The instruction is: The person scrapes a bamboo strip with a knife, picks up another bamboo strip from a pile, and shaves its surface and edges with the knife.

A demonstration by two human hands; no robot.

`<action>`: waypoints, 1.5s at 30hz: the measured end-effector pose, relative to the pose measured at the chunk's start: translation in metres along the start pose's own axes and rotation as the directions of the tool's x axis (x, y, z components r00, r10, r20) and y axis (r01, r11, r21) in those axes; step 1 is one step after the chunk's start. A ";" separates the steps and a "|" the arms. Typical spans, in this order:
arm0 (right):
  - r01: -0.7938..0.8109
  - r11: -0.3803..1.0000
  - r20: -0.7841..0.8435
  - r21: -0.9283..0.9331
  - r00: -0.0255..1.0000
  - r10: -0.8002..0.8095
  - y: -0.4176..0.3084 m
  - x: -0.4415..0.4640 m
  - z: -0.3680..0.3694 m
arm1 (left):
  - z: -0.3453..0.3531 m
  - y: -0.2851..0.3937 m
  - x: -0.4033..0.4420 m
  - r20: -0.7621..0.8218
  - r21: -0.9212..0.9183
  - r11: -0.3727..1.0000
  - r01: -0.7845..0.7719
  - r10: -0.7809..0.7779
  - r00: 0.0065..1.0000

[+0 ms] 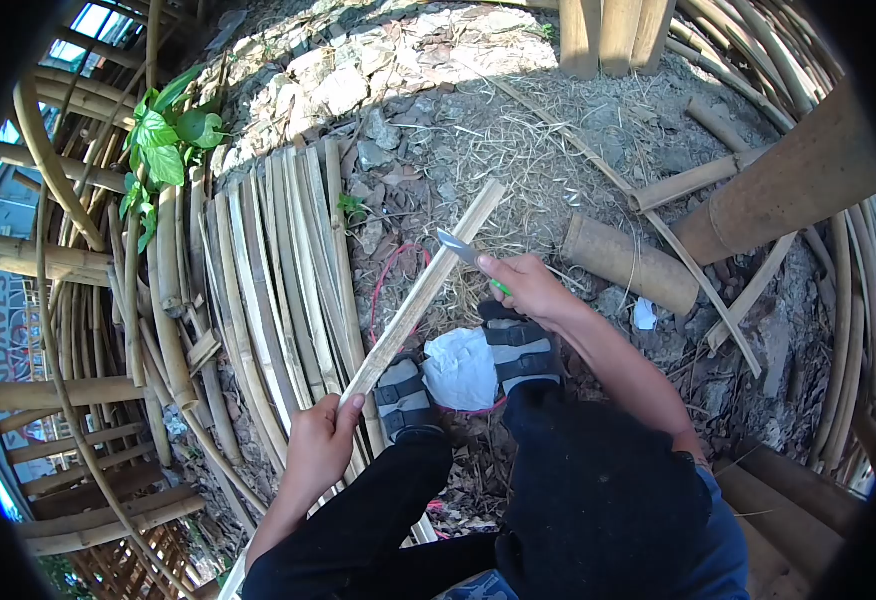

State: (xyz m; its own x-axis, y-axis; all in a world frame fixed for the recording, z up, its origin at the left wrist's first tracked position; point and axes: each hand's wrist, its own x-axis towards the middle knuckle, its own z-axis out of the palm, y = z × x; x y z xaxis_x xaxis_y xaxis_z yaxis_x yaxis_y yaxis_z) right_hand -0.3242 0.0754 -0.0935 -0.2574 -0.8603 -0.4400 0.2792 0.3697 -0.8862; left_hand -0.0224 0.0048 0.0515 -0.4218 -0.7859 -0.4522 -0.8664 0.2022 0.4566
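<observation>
- From where I stand, the person's left forearm rises past the dark-trousered left leg, and the left hand [320, 445] sits low, near the knee.
- That left hand is closed around the lower end of a long, flat, pale bamboo strip [408, 312], thumb along its face; the strip slants up and away, over the ground between the two hands.
- The right arm reaches forward and inward from the right side, its right hand [532, 290] out beyond the feet.
- The right hand is curled tight around a green-handled knife with a grey metal blade [456, 247], the blade lying across the strip near its far end.
- Under the strip's left side lies a row of long split bamboo slats [276, 270].
- Between the grey-and-black strapped sandals [524, 354] is a crumpled white sheet [458, 370].
</observation>
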 end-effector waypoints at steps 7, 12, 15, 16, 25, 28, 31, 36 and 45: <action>0.072 0.994 0.220 -0.078 0.974 -0.053 -0.004 -0.026 0.030 | 0.004 0.001 0.005 0.044 -0.003 1.000 -0.013 0.013 0.999; 0.031 0.999 0.038 -0.017 0.999 -0.031 -0.004 -0.013 0.013 | 0.000 0.002 -0.002 0.015 0.005 1.000 -0.005 0.005 1.000; -0.013 0.989 0.012 0.147 1.000 0.011 0.006 0.004 -0.021 | 0.000 -0.004 -0.001 0.018 0.012 1.000 0.002 -0.002 1.000; -0.012 0.990 0.007 0.144 1.000 0.011 -0.004 -0.003 -0.018 | 0.000 -0.001 0.001 0.020 0.009 1.000 -0.003 0.003 1.000; -0.065 0.949 -0.168 0.307 0.978 0.121 -0.001 -0.001 -0.022 | 0.002 -0.007 0.002 0.028 -0.086 0.996 0.014 -0.012 1.000; -0.008 0.952 -0.226 0.306 0.971 0.081 -0.004 0.004 -0.048 | 0.005 -0.015 0.011 0.058 -0.094 0.995 0.038 -0.032 0.998; 0.093 0.984 -0.249 0.151 0.967 -0.053 -0.014 -0.007 -0.036 | 0.008 -0.020 0.013 0.036 -0.148 0.987 0.060 -0.055 0.998; 0.288 0.909 -0.061 -0.302 0.945 -0.320 -0.004 -0.028 0.007 | 0.007 -0.012 0.019 -0.013 -0.184 0.979 0.085 -0.089 0.996; 0.374 0.927 0.386 -0.006 0.857 -0.342 0.014 -0.025 0.076 | 0.011 -0.002 0.026 0.074 -0.399 0.908 0.127 -0.107 0.992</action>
State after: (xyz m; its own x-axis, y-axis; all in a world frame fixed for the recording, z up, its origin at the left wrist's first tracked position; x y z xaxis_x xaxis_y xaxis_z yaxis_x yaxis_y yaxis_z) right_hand -0.2436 0.0751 -0.0836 0.0411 -0.9990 -0.0174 0.1568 0.0236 -0.9874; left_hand -0.0344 -0.0097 0.0308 -0.3455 -0.7578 -0.5535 -0.7336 -0.1496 0.6629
